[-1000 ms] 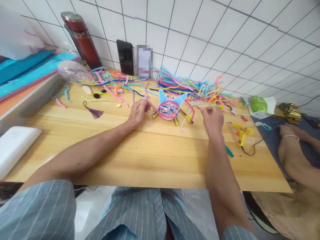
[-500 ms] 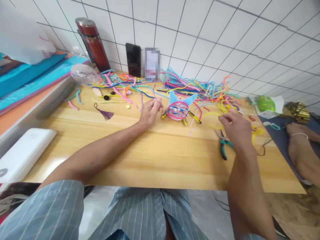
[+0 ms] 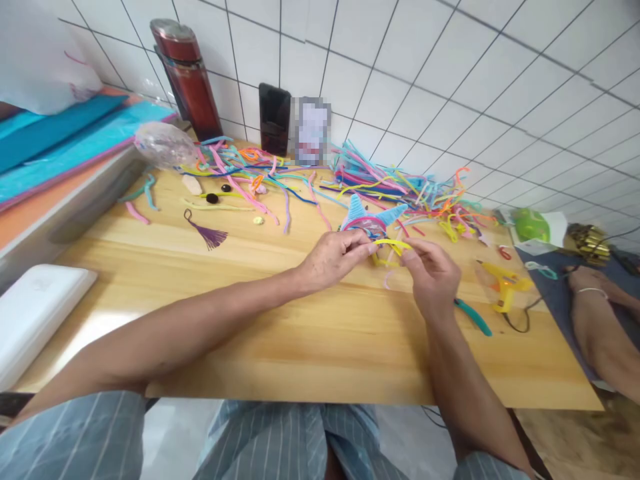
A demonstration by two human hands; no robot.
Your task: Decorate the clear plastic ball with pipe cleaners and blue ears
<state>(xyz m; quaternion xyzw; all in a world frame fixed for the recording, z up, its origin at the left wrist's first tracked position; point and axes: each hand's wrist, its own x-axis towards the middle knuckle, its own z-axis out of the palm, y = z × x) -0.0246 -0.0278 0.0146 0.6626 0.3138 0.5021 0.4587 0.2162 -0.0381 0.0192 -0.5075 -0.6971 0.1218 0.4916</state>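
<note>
A yellow pipe cleaner (image 3: 388,243) stretches between my two hands above the middle of the table. My left hand (image 3: 334,259) pinches its left end between thumb and finger. At its right end, my right hand (image 3: 431,272) grips it the same way. Just behind the hands stands a small figure with light blue pointed ears (image 3: 356,211) and a pink ring, its lower part hidden by my fingers. Pliers with teal handles (image 3: 474,316) lie by my right wrist, their jaws hidden behind it.
Several coloured pipe cleaners (image 3: 370,175) are heaped along the tiled wall. Two phones (image 3: 275,120) and a red flask (image 3: 187,83) stand at the back. A purple tassel (image 3: 207,233) lies left, a yellow glue gun (image 3: 506,285) right. Another person's arm (image 3: 595,320) is at far right.
My right hand has moved left with the yellow pipe cleaner. My left hand has come right and now pinches its other end. Both hands now cover part of the eared figure.
</note>
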